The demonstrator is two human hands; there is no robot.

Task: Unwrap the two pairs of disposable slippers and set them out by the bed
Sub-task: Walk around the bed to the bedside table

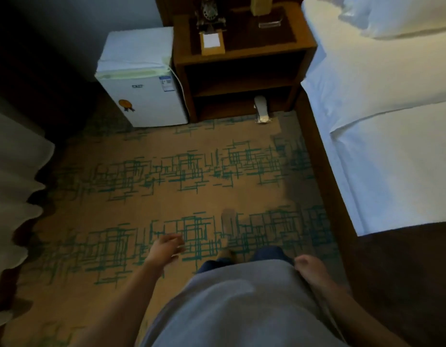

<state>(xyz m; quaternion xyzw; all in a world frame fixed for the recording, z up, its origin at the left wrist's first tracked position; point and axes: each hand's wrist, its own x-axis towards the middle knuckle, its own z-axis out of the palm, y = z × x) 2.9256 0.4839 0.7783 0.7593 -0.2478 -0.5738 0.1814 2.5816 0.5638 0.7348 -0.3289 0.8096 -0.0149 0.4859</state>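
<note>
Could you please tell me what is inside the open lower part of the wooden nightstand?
A wrapped pair of slippers leans out of the nightstand bottom onto the carpet. The shelf above it looks bare, but its back is too dark to tell.

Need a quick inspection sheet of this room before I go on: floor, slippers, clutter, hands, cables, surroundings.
Surface: patterned carpet, bare in the middle.
Job's things: wrapped slippers at the nightstand's foot; second pair not seen.
Clutter: phone and notepad on the nightstand.
Grippers: left hand and right hand both empty.
Cables: white cord beside the fridge.
Surroundings: bed right, curtain left.
</note>
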